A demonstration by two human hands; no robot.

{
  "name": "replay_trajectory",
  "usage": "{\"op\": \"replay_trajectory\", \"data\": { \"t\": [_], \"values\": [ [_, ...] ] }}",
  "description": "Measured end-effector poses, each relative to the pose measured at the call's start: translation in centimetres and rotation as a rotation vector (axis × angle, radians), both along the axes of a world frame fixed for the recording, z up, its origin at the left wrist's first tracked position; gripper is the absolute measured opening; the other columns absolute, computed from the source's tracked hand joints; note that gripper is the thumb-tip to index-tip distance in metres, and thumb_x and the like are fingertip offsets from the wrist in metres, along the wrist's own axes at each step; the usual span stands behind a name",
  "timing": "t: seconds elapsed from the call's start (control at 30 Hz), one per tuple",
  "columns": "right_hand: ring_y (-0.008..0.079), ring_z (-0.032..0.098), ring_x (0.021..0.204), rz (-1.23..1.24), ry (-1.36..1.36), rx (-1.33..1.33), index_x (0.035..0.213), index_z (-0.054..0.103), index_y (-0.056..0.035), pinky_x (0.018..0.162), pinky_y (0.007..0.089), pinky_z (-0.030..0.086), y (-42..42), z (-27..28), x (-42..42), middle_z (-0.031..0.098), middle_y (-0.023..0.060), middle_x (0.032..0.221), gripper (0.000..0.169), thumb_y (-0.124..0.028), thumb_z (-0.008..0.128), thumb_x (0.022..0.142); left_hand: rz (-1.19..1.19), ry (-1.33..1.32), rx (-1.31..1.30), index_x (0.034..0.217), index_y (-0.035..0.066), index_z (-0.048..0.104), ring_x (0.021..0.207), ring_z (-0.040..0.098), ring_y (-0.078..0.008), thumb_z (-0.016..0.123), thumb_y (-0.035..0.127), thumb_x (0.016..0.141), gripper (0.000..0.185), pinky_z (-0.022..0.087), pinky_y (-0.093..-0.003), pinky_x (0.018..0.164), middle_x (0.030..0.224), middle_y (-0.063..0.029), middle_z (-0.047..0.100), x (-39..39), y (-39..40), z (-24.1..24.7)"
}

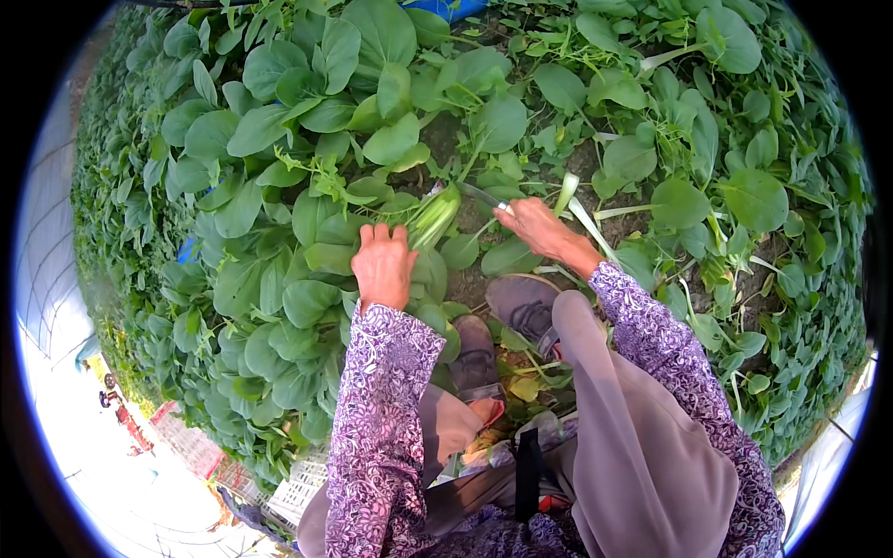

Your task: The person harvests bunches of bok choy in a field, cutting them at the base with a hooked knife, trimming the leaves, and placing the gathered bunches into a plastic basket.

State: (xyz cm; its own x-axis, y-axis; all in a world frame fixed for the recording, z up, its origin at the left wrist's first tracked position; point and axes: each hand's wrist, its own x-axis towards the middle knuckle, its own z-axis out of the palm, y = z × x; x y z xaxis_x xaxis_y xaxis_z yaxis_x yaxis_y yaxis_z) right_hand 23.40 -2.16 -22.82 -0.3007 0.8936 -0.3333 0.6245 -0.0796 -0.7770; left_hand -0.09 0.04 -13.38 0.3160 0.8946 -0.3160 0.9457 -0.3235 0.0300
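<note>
Leafy green plants with pale stalks surround my hands. My left hand (382, 265) is closed around the stalks of a leafy green plant (436, 217), whose pale green base points up and to the right. A knife with a curved metal blade (480, 196) reaches from my right hand (541, 230) towards that base; whether the blade touches it, I cannot tell. My right fingers wrap the knife's handle, which is mostly hidden. Just right of this hand lie a cut pale stalk (566, 194) and a longer white stalk (591, 227).
My shoes (523, 307) stand on soil among leaves. Dense leafy plants (265, 279) fill the left side, and loose leaves with white stalks (628, 209) lie at the right. A white plastic crate (300, 488) is at the lower left. Something blue (446, 8) shows at the top.
</note>
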Motion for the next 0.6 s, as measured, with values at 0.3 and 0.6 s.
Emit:
{"op": "replay_trajectory", "data": {
  "t": [0.3, 0.6],
  "values": [
    [0.0428, 0.049, 0.056, -0.081, 0.033, -0.257, 0.068, 0.049, 0.0092, 0.056, 0.0456, 0.042, 1.2, 2.7, -0.6, 0.047, 0.0274, 0.059, 0.047, -0.03, 0.042, 0.093, 0.023, -0.062, 0.039, 0.089, 0.006, 0.06, 0.092, 0.051, -0.026, 0.073, 0.013, 0.064, 0.029, 0.05, -0.0376, 0.067, 0.093, -0.0066, 0.053, -1.2, -1.2, -1.6],
    [0.0437, 0.052, 0.065, 0.032, -0.058, 0.105, 0.062, 0.049, 0.0096, 0.06, 0.0467, 0.043, 0.3, -2.4, -1.9, 0.05, 0.0287, 0.063, 0.048, -0.027, 0.044, 0.092, 0.041, -0.082, 0.047, 0.092, 0.006, 0.063, 0.088, 0.053, -0.0266, 0.073, 0.011, 0.063, 0.031, 0.048, -0.0381, 0.069, 0.088, -0.0075, 0.056, -0.9, -1.2, -2.5]
  ]
}}
